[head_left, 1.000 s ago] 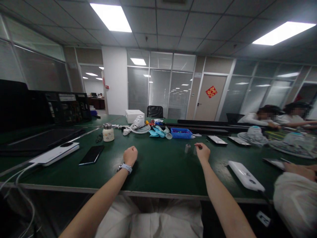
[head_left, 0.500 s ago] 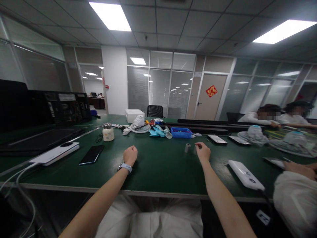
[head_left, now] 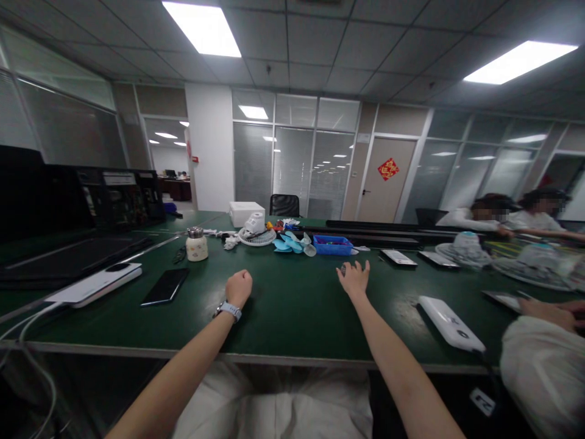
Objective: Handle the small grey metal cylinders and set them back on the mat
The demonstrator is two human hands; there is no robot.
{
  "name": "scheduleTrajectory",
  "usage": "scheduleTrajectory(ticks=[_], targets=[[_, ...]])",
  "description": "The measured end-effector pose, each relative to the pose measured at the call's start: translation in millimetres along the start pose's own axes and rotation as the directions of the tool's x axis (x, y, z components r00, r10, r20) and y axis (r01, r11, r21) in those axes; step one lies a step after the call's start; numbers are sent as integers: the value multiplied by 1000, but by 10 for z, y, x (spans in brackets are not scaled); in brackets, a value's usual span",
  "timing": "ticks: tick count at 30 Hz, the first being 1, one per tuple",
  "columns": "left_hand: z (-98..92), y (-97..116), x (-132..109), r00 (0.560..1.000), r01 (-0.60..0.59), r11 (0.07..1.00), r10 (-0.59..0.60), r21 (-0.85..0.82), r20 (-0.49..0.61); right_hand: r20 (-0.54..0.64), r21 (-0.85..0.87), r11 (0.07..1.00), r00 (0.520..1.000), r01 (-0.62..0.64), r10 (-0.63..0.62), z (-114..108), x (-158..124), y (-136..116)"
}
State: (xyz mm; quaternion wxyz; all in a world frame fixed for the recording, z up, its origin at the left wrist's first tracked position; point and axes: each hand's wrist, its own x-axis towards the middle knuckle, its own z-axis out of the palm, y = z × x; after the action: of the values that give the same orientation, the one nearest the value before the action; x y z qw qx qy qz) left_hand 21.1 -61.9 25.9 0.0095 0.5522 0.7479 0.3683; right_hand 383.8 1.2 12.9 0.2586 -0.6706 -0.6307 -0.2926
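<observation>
My left hand [head_left: 239, 289] rests on the green table as a closed fist, a watch [head_left: 229, 310] on its wrist, and nothing shows in it. Farther to the right, my right hand [head_left: 354, 279] has its thumb and index finger around a small grey metal cylinder [head_left: 343, 269], while its other fingers are spread. My hand covers most of the cylinder. A second such cylinder is out of sight, possibly behind this hand. The blue basket [head_left: 333, 246] stands just beyond my right hand, with blue fan blades [head_left: 292, 243] to its left.
A dark phone [head_left: 165, 287], patterned bottle [head_left: 197, 245] and white device [head_left: 95, 283] lie to the left. A white fan part [head_left: 256, 231] and white box [head_left: 247, 214] stand at the back. Right are phones [head_left: 398, 258], a white power bank [head_left: 451, 323] and a co-worker's sleeve [head_left: 543, 360].
My right hand has shifted left from the right-hand cylinder to the left-hand one, its outer fingers spreading. My left fist stays in place.
</observation>
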Motion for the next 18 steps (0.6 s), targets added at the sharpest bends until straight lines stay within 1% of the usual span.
scheduleTrajectory(ticks=[2,5,7,8,10,11,12,14,15,16,18], targets=[[7,-3,3,1000,-2,1000,2,-10,3,-2,-6,1000,1000,-3,3,13,-13,-3],[24,-10,8,1000,-13,1000,13,-13,3,-38,21,1000,999,-11,12,-18,-28,0],[41,-9,6,999,-37,999,37,-11,13,-56,68,998,998,-5,8,-77,-38,-68],[51,-2,3,998,-63,998,63,-17,24,-66,103,995,998,-2,9,-118,-46,-143],[72,29,-13,984,-171,984,173,-55,42,-73,200,980,997,18,-3,-217,-76,-389],[82,53,-26,965,-255,963,260,-87,44,-65,259,965,998,37,-21,-270,-98,-555],[91,81,-41,934,-349,929,356,-123,37,-47,324,944,997,71,-59,-323,-126,-740],[105,135,-75,852,-513,838,523,-185,8,7,437,887,985,150,-170,-421,-189,-1127],[111,154,-88,822,-558,804,569,-204,-5,33,477,860,974,181,-224,-461,-219,-1308],[117,164,-96,804,-582,784,594,-214,-11,56,508,837,963,201,-265,-493,-247,-1467],[131,154,-90,795,-593,776,606,-215,-8,90,547,809,946,214,-311,-533,-289,-1701]])
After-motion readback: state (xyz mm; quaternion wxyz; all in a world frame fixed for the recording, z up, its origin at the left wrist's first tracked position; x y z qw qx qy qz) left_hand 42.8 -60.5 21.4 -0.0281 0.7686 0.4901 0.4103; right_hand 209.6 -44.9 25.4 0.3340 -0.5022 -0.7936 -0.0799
